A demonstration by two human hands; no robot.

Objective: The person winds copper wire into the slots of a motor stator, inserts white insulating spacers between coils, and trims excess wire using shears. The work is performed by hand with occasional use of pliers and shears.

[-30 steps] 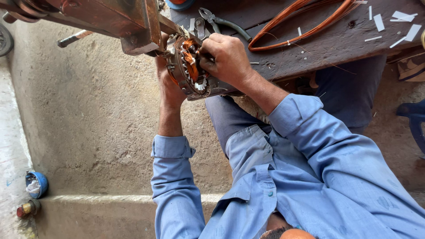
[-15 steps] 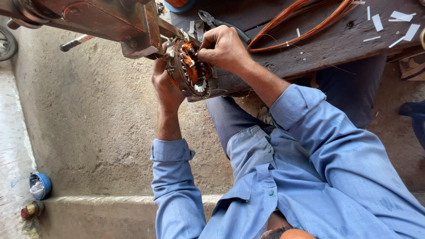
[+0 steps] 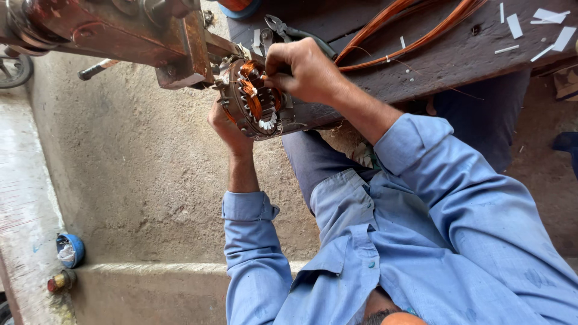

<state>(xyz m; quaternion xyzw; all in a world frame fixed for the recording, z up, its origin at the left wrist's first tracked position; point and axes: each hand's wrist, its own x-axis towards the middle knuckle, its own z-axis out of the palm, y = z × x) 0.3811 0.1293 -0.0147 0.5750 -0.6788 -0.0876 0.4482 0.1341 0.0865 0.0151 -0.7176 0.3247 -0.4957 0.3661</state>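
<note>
the right hand [image 3: 307,72] has its fingertips pinched together on the copper wire [image 3: 251,90] wound inside the motor core [image 3: 256,99], pressing at the coil near the top of the ring. the left hand [image 3: 227,127] cups the core from below and behind, its fingers mostly hidden, so it looks clamped around the outer shell, steadying it.

the motor core is a round metal ring with slots, held up in the air just in front of the worktop [image 3: 421,54] edge and right next to the rusty machine [image 3: 120,30] that sticks out from the left. it is probably heavy and stiff, being stacked steel, so the outer shell is the safe place to grip. the copper windings are thin and bendable, with a coating that could likely scratch, and the small white slips tucked in the slots look flimsy, so fingers should go gently there.

behind the right hand lie pliers [image 3: 295,33] with dark handles, and a long loop of orange wire [image 3: 415,27] runs across the dark wooden worktop. white paper strips [image 3: 515,25], narrow and rectangular, are scattered at the far right of it. no labels or signs can be made out. down at the lower left, on the concrete floor, sits a small blue cap [image 3: 69,250] beside a red and brass fitting [image 3: 59,281].
</note>
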